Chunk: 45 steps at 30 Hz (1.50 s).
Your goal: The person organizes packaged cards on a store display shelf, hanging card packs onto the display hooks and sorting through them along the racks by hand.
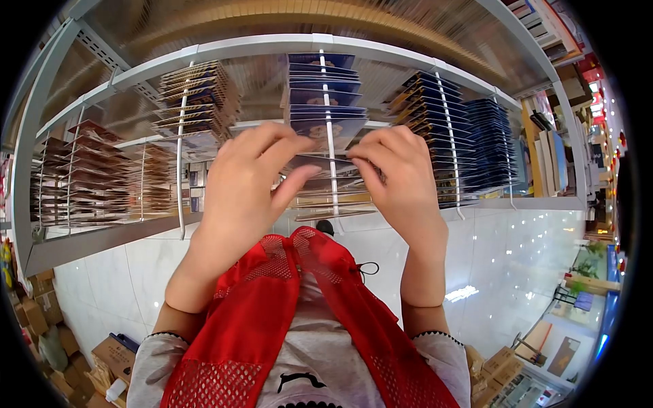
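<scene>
Several flat packets (pixel 328 126) with blue faces and a pale printed figure hang in a row on the middle white hook (pixel 328 129). My left hand (pixel 250 170) is at the left edge of the row, thumb and curved fingers on either side of a packet's edge. At the right edge, my right hand (pixel 400 173) pinches the same packet between thumb and fingers. Its near part is partly hidden by my fingers. Closer to me, thin brown-edged packets (pixel 335 202) hang lower on the same hook.
Brown-edged packets (pixel 197 102) and reddish packets (pixel 88 170) hang to the left. Dark blue packets (pixel 435 122) fill hooks on the right. Hook ends stick out past the grey shelf frame (pixel 224 51). Cardboard boxes (pixel 115 357) stand on the tiled floor (pixel 129 272).
</scene>
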Each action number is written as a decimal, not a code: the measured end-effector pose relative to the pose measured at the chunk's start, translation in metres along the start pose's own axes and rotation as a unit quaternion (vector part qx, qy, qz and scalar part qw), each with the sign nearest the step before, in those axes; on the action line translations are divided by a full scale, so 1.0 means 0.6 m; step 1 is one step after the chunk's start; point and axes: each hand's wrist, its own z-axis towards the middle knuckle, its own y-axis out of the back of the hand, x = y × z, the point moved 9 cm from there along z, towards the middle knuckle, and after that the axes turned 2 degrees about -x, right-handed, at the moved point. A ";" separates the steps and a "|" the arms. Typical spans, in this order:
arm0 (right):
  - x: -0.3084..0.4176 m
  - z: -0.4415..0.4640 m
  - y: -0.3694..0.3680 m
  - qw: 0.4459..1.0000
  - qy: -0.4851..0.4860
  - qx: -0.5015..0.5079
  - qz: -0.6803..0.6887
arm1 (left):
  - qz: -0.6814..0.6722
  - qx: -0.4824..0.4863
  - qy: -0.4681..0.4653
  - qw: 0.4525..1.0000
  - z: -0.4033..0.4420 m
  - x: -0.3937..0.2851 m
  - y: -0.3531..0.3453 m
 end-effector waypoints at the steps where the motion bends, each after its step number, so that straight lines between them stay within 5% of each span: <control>1: 0.001 0.005 0.002 1.000 -0.002 -0.013 -0.004 | -0.023 -0.014 0.003 1.000 0.003 0.003 0.002; 26: 0.006 0.007 0.000 0.999 0.016 -0.013 -0.030 | 0.013 0.045 -0.017 0.999 -0.008 0.012 -0.008; 33: 0.008 0.025 0.013 0.995 0.030 -0.085 -0.047 | -0.005 -0.025 -0.023 0.999 0.012 0.022 0.000; 45: -0.006 0.028 -0.009 0.999 -0.014 -0.006 -0.035 | 0.030 0.026 -0.008 0.999 0.009 0.028 -0.018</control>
